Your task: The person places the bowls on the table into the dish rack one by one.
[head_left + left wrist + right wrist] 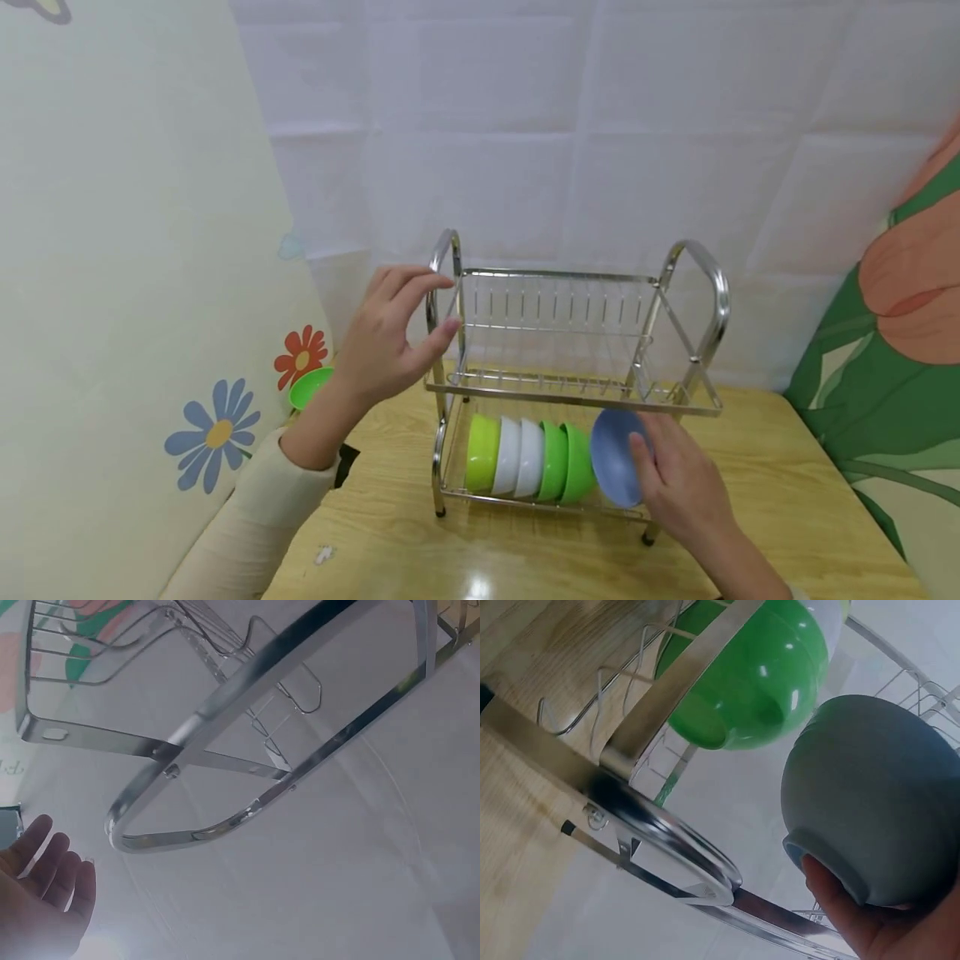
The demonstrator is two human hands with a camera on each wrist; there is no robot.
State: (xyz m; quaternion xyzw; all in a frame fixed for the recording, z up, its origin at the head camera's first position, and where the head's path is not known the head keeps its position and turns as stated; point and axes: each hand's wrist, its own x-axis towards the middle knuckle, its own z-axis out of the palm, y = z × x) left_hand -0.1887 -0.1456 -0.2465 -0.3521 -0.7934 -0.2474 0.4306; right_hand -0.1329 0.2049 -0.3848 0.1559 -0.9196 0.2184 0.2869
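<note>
My right hand (686, 483) grips a blue bowl (617, 457) at the right end of the lower shelf of a two-tier metal dish rack (573, 400). In the right wrist view this bowl (870, 795) looks grey-blue, with fingers by its foot ring. Left of it, bowls stand on edge in a row: two green bowls (576, 467), two white bowls (531, 458) and a yellow-green bowl (482, 454). My left hand (390, 333) hovers beside the rack's left upright, fingers loosely bent and holding nothing; the left wrist view shows it (52, 892) apart from the frame.
The rack's upper shelf (555, 329) has wire slots and curved side handles. It stands on a wood-grain table (765, 483) against a white cloth backdrop. Part of a green dish (307, 387) shows behind my left forearm. Flower-printed panels (217, 433) flank both sides.
</note>
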